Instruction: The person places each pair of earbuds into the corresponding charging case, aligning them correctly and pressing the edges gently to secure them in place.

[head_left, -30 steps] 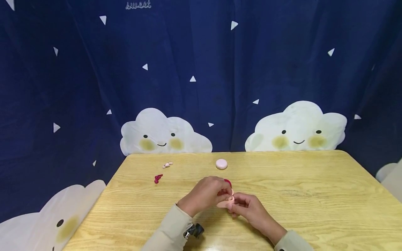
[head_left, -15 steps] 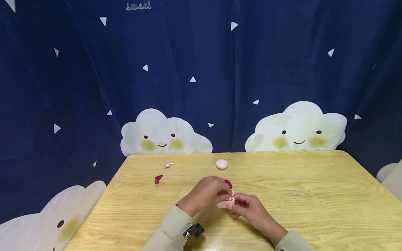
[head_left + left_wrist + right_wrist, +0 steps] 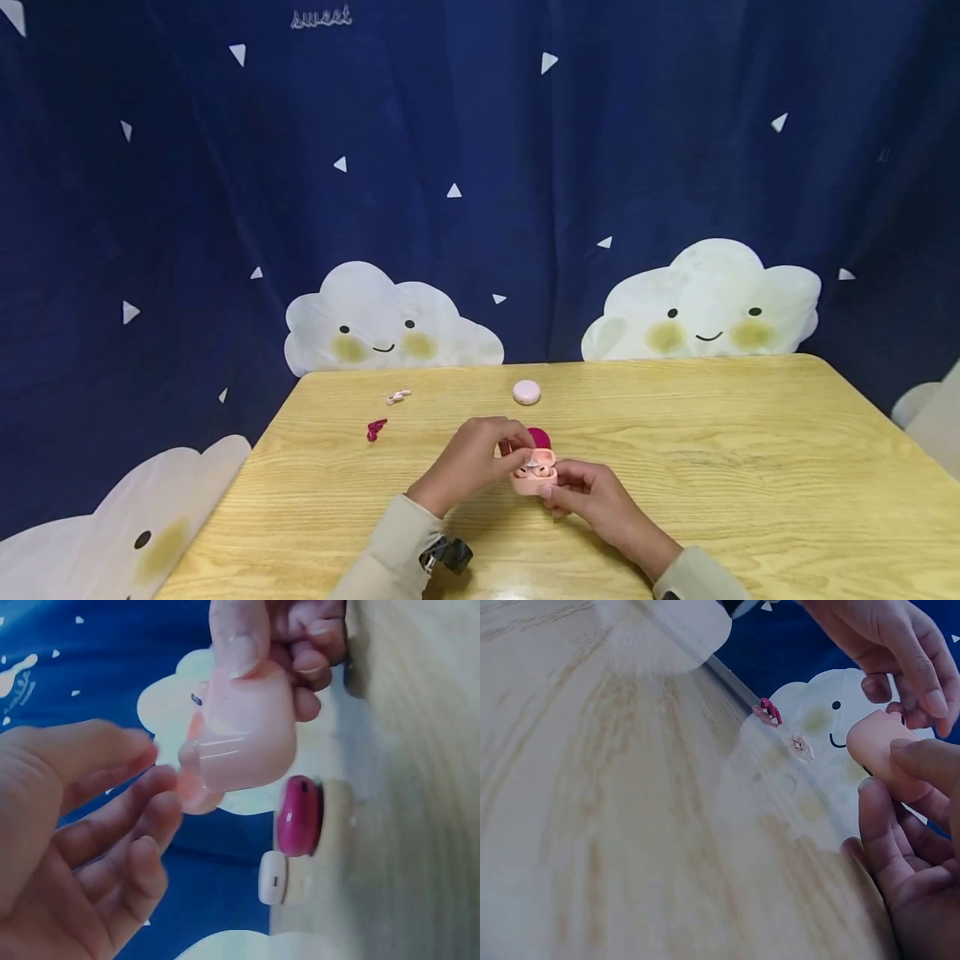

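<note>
My right hand (image 3: 603, 504) holds a peach earbud case (image 3: 534, 487) by its right end, between thumb and fingers. In the head view its lid is up, and peach earbuds (image 3: 542, 472) sit in the slots. My left hand (image 3: 474, 457) is at the left side of the case, with its fingers loosely bent. The left wrist view shows those fingertips (image 3: 166, 780) close to the lid with nothing held; whether they touch it I cannot tell. Behind the case lies a magenta earbud case (image 3: 539, 437), partly hidden in the head view.
A pale pink round case (image 3: 527, 392) lies near the far edge of the wooden table (image 3: 712, 467). To the left are magenta earbuds (image 3: 377, 429) and pale pink earbuds (image 3: 398, 397). A dark blue curtain (image 3: 480, 250) with clouds hangs behind the table.
My left hand has drawn back slightly to the left, away from the slots, and its fingers have parted. The earbuds in the case are now visible. My right hand still holds the case.
</note>
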Tool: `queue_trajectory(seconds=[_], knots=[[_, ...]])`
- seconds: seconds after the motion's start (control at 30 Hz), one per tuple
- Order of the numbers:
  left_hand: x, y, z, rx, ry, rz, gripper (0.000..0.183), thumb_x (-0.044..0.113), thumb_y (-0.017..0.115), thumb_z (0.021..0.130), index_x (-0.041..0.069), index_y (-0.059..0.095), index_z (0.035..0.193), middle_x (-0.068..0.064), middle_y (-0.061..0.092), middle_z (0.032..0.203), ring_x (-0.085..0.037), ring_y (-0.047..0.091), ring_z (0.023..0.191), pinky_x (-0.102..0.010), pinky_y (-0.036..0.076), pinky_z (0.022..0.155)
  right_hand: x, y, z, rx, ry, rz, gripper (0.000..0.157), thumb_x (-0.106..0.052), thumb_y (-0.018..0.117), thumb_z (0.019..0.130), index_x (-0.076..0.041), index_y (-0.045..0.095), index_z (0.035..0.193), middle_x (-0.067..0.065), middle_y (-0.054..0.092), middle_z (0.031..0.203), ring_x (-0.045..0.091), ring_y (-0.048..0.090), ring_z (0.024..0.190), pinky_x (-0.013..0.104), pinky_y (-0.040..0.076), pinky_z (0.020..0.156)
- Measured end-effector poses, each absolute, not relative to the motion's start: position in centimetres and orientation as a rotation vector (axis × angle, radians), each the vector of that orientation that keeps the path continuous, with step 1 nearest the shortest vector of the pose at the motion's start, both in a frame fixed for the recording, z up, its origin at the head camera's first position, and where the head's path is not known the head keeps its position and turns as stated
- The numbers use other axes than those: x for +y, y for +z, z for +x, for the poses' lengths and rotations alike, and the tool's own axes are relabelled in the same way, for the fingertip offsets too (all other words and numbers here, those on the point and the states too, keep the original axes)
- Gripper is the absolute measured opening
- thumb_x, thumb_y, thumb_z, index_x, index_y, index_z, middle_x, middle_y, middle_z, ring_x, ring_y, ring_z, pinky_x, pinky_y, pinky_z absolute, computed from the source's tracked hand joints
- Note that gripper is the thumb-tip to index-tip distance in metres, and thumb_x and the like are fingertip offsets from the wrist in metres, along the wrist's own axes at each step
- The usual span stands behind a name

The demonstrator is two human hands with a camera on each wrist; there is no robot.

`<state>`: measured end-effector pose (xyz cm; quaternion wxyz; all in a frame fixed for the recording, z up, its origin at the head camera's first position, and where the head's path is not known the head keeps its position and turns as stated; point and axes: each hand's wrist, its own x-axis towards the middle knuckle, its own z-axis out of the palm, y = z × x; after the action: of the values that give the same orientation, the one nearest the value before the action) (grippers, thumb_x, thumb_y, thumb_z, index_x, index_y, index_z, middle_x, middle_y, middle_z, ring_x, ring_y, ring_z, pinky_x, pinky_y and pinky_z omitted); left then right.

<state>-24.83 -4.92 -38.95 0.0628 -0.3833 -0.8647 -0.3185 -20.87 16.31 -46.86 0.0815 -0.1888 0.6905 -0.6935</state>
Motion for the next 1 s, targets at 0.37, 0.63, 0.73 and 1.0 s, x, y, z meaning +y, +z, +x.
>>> queue_trajectory(seconds=[0.37, 0.63, 0.73, 1.0], knots=[[-5.4, -41.4, -23.4, -2.538, -1.448, -0.743, 0.01, 0.016, 0.065, 0.09, 0.014, 0.062, 0.099, 0.008, 0.059, 0.082, -0.01, 0.057, 0.077, -0.024, 0.048, 0.062, 16.1, -46.7, -20.9, 2.063, -2.086, -0.504, 0.035, -0.009, 0.068, 0.089, 0.013, 0.06, 0.115, 0.023, 0.065, 0.094, 0.016, 0.065, 0.079, 0.034, 0.057, 0.069], [-5.2, -43.5, -22.4, -2.46, -1.82, -0.536, 0.023, 0.014, 0.065, 0.088, 0.01, 0.058, 0.11, -0.003, 0.058, 0.093, -0.014, 0.056, 0.08, -0.026, 0.049, 0.06, 16.1, -46.6, -20.8, 2.064, -2.1, -0.45, 0.034, -0.01, 0.068, 0.09, 0.013, 0.06, 0.114, 0.02, 0.065, 0.092, 0.016, 0.064, 0.078, 0.032, 0.057, 0.068], [-4.8, -44.3, -22.1, -2.384, -2.071, -0.482, 0.038, 0.009, 0.063, 0.087, 0.006, 0.051, 0.123, -0.01, 0.056, 0.102, -0.013, 0.057, 0.079, -0.028, 0.051, 0.056, 16.2, -46.6, -20.9, 2.052, -2.1, -0.436, 0.035, -0.009, 0.066, 0.09, 0.013, 0.059, 0.116, 0.021, 0.064, 0.092, 0.016, 0.064, 0.078, 0.031, 0.057, 0.068], [-4.3, -45.2, -21.5, -2.25, -2.369, -0.434, 0.049, 0.006, 0.063, 0.088, 0.003, 0.043, 0.132, -0.011, 0.055, 0.109, -0.014, 0.057, 0.085, -0.03, 0.053, 0.063, 16.1, -46.5, -20.9, 2.049, -2.11, -0.429, 0.037, -0.011, 0.066, 0.091, 0.012, 0.058, 0.118, 0.022, 0.064, 0.094, 0.015, 0.064, 0.078, 0.03, 0.057, 0.067]])
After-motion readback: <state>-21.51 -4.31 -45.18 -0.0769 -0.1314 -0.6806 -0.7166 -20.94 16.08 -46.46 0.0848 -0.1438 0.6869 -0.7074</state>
